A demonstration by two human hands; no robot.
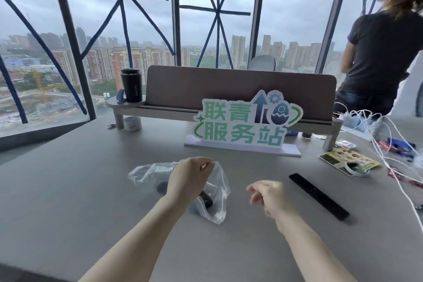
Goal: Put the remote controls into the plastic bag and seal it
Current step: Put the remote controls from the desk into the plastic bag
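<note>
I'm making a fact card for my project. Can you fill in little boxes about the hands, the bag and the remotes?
left hand: pinching the plastic bag's edge, lifting it
right hand: empty, fingers loosely curled, above the table
plastic bag: clear, unsealed, a dark remote inside
black remote: flat on the table, right of the hands, outside the bag

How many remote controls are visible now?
2: one black remote control lies on the table right of the right hand; another dark remote sits inside the plastic bag, partly hidden.
</note>
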